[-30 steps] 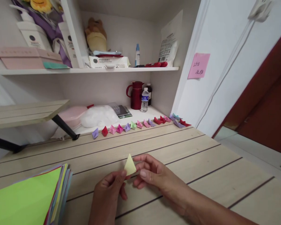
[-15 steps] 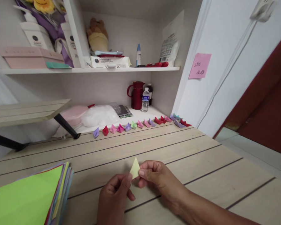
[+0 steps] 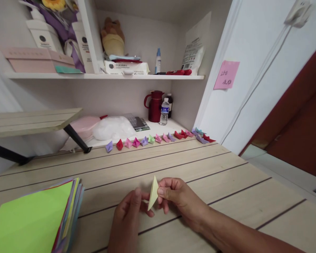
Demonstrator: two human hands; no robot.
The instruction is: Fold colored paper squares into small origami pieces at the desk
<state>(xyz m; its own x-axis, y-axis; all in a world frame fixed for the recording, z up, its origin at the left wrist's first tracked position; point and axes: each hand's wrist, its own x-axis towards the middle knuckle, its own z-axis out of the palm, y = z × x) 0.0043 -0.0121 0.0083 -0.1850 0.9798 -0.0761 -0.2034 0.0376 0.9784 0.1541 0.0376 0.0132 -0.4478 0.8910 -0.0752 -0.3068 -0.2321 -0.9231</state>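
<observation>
A small piece of pale yellow folded paper point(image 3: 153, 195) stands up in a pointed triangle above the wooden table. My right hand point(image 3: 173, 193) pinches its right edge between thumb and fingers. Just left of the paper is my left hand point(image 3: 130, 212), its thumb raised away from it and its fingers reaching toward the paper's lower left side. Whether those fingertips touch the paper I cannot tell. Along the table's back edge runs a row of small folded paper boats, among them a red one point(image 3: 119, 144) and a green one point(image 3: 151, 139).
A stack of coloured paper point(image 3: 34, 214), bright green on top, lies at the left. Behind the boats are a plastic bag point(image 3: 114, 128), a dark red jug point(image 3: 155, 107) and a water bottle point(image 3: 164, 112). A small raised wooden shelf point(image 3: 34, 123) stands at back left.
My left thumb has come off the yellow paper, and the left hand has opened slightly. In my right hand the paper has turned and now shows a narrower side.
</observation>
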